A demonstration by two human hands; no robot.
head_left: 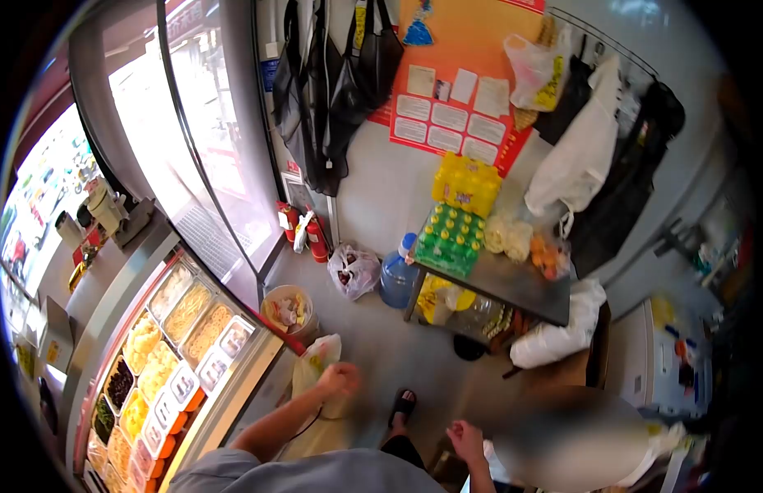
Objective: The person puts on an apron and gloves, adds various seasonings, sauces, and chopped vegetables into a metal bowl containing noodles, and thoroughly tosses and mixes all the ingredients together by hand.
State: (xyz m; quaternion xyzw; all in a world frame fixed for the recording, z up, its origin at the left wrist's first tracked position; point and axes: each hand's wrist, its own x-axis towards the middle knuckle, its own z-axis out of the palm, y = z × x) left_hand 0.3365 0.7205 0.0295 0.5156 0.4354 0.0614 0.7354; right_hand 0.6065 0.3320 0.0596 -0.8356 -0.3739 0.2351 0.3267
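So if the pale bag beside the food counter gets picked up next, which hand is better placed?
Left, I'd say. The left hand appears right by the pale bag, while the right hand is farther off, past the sandalled foot.

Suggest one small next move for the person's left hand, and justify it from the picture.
Perhaps ease the left hand towards the pale bag: the bag appears to be the nearest thing to it, though blur hides whether they touch.
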